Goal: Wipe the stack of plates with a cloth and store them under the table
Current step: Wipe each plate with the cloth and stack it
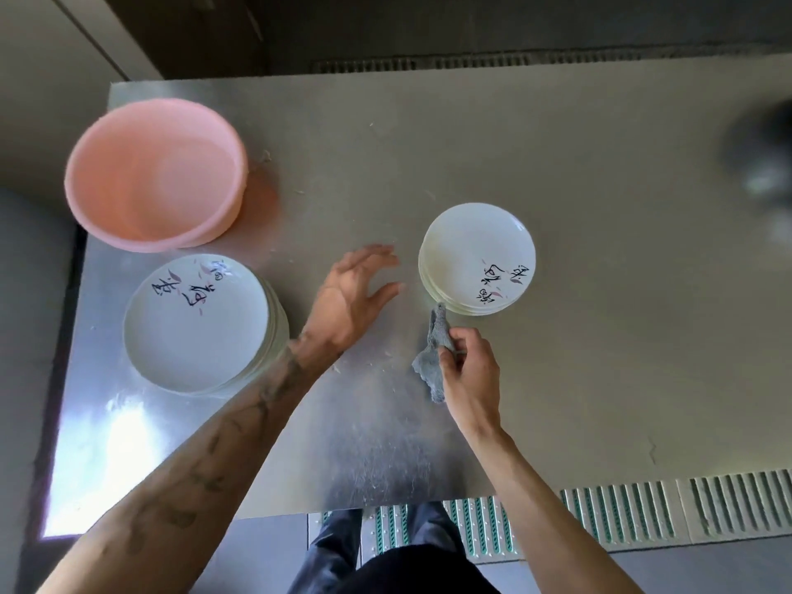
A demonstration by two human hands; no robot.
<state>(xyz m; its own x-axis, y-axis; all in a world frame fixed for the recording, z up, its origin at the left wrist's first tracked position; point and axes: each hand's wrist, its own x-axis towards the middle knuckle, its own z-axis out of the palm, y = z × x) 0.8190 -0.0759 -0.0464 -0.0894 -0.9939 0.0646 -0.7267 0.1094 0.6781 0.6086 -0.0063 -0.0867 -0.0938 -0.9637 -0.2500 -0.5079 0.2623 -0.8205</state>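
Two stacks of white plates with black brush lettering stand on a steel table (578, 173). The larger stack (197, 325) is at the left, the smaller stack (471, 250) is right of centre. My right hand (471, 370) pinches a crumpled grey cloth (433, 358) just in front of the smaller stack; the cloth's upper tip nearly touches that stack's near rim. My left hand (355, 293) hovers open between the two stacks, fingers spread toward the smaller one and holding nothing.
An empty pink plastic basin (154, 173) sits at the table's far left, behind the larger stack. A blurred dark object (763, 152) is at the far right. Small crumbs dot the tabletop. Grated floor drains (621, 512) run below the near edge.
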